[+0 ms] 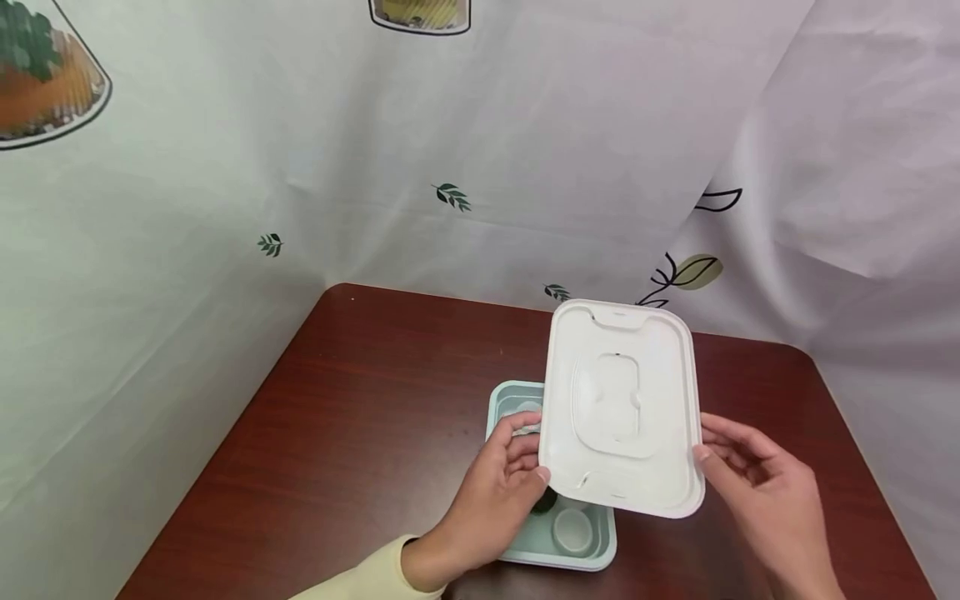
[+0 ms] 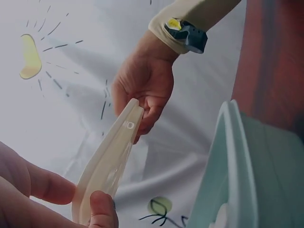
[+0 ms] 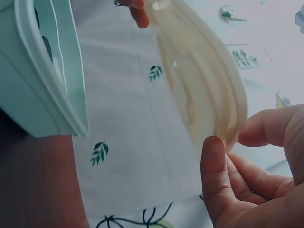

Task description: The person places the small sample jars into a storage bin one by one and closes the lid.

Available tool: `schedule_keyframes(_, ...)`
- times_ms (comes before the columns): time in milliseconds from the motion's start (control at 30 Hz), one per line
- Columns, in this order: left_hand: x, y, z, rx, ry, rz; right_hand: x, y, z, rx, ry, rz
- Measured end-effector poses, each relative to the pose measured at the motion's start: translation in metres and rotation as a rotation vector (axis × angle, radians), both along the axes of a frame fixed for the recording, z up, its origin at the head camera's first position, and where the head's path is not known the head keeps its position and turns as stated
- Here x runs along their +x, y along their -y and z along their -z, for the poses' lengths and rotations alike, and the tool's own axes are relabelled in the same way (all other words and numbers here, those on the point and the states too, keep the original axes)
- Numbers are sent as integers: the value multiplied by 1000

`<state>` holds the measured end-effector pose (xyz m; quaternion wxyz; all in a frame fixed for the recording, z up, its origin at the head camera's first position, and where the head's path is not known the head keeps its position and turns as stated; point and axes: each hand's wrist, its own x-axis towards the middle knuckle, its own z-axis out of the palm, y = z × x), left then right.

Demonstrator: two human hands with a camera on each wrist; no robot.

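Both hands hold a white rectangular lid [image 1: 618,408] tilted above the table. My left hand [image 1: 491,500] pinches its left edge between thumb and fingers, while the right hand [image 1: 780,496] grips the opposite edge. In the left wrist view the lid [image 2: 107,161] appears nearly edge-on. Partly behind the lid and left hand, a mint-green box [image 1: 551,561] stands uncovered on the table. Inside it are a round, whitish cup-like piece [image 1: 573,533] and a dark item [image 1: 545,502]; the lid and left hand hide much of the rest.
A dark red-brown wooden table [image 1: 360,433] with rounded far corners carries the box. White cloth [image 1: 525,150] printed with leaves and pictures hangs behind and along both sides.
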<state>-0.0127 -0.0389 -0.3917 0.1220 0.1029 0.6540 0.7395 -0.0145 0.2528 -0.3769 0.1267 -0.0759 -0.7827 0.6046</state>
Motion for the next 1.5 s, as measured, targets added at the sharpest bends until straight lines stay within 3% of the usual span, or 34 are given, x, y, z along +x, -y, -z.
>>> schedule_keyframes(133, 3, 10, -4, 8, -28, -16, -20, 9, -7, 22, -63, -34)
schedule_keyframes(400, 8, 25, -4, -40, -54, -1, -59, 15, -25, 259, -162, -104)
schedule_keyframes(567, 8, 27, -1, -89, -83, 13, -75, 16, -34, 302, -165, -165)
schedule_keyframes(700, 5, 28, 1, -161, -128, -37, -82, 18, -43, 326, -144, -206)
schedule_keyframes(833, -2, 31, -4, -234, -182, -112, -83, 18, -55, 219, -123, -278)
schedule_keyframes(967, -9, 36, -15, -243, -203, -139, -80, 17, -66, 144, -126, -331)
schedule_keyframes(1233, -12, 31, -30, -324, -252, -197, -57, 24, -74, 404, -225, -316)
schedule_keyframes(1500, -18, 34, -42, -283, -246, -179, -36, 29, -68, 491, -449, -252)
